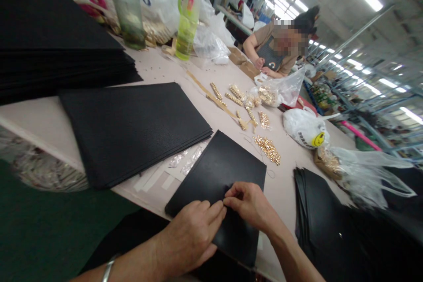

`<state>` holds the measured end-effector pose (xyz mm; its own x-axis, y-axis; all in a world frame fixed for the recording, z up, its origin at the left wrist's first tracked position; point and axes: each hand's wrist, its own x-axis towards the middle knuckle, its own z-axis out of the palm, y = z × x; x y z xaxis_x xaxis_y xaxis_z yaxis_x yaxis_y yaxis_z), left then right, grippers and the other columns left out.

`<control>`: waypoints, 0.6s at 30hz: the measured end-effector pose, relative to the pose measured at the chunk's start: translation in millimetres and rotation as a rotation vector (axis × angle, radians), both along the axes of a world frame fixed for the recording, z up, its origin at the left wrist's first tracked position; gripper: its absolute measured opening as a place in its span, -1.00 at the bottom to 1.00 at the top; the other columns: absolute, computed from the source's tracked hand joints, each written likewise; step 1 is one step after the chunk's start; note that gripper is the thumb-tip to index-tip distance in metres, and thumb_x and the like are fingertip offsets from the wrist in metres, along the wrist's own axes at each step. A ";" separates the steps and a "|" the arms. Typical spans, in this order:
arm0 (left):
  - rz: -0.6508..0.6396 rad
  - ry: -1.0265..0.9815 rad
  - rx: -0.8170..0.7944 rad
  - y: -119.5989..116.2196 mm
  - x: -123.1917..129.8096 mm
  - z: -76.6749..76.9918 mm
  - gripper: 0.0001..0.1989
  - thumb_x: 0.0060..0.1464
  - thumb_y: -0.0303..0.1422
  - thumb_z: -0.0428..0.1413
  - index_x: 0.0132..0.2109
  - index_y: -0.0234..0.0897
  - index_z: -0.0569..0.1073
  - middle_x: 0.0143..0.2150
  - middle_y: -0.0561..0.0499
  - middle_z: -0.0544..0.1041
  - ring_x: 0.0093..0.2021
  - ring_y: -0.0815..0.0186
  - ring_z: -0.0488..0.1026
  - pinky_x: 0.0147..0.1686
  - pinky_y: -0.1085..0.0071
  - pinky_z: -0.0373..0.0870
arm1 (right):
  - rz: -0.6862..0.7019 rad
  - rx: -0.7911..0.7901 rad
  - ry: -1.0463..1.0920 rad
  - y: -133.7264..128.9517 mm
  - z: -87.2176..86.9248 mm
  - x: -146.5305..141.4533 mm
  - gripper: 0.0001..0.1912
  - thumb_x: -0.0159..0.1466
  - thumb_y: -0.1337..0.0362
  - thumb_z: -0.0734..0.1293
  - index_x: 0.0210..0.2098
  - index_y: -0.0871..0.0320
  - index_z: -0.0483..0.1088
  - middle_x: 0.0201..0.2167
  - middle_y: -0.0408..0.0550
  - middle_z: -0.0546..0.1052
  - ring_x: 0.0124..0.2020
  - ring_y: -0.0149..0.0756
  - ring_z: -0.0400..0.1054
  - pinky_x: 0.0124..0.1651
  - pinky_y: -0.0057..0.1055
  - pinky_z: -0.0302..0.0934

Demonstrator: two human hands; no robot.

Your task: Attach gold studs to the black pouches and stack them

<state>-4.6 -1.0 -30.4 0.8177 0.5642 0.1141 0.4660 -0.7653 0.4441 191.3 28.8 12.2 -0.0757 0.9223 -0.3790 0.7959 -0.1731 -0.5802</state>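
A smooth black sheet (214, 167) lies at the table's front edge, partly under both hands. My left hand (194, 233), with a silver bangle at its wrist, rests on it; its fingers are closed and their tips meet the other hand's fingertips. My right hand (247, 202) pinches with thumb and forefinger at that same spot; whatever is between the tips is too small to make out. Beyond the sheet is a loose pile of small gold pieces (268, 150). A thin dark thread lies beside the pile.
Black sheets are stacked at the left (139, 128), far left (49, 26) and right (317, 211). Farther back stand a green bottle (187, 26) and a grey-green bottle (127, 13). White plastic bags (300, 128) lie at the right. Across the table sits a person (274, 48).
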 end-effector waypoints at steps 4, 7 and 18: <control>0.001 -0.004 -0.019 0.0 -0.2 -2.7 -0.40 0.11 -0.31 0.08 0.26 -0.44 0.21 0.17 -0.20 0.39 -0.10 0.08 0.36 -0.15 0.14 0.38 | 0.023 -0.115 -0.092 13.4 8.1 -5.2 -0.99 0.06 0.36 0.38 -0.48 0.16 0.47 -0.62 -0.22 0.43 -0.56 -0.44 0.26 -0.53 -0.54 0.03; 0.008 -0.020 -0.009 -1.3 1.5 -8.0 -0.41 0.10 -0.36 0.07 0.27 -0.41 0.21 0.18 -0.19 0.40 -0.07 0.08 0.36 -0.12 0.14 0.37 | 0.023 -0.117 -0.146 18.0 13.3 -9.7 -0.96 0.03 0.36 0.41 -0.50 0.16 0.45 -0.63 -0.23 0.42 -0.58 -0.45 0.25 -0.55 -0.55 0.00; 0.109 -0.289 0.304 9.9 -1.0 -48.8 -0.38 0.00 -0.58 -0.05 0.21 -0.10 0.32 0.10 0.04 0.50 -0.07 0.26 0.50 -0.07 0.40 0.41 | -0.424 0.457 0.239 -27.4 21.0 28.9 -0.79 0.17 0.17 0.37 -0.27 0.16 0.48 -0.37 -0.11 0.54 -0.33 -0.33 0.40 -0.23 -0.45 0.27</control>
<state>-5.6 8.9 -79.2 0.6649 0.5513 0.5039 0.4411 -0.8343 0.3307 220.2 1.4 33.1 0.2956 0.9545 0.0392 0.5534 -0.1377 -0.8214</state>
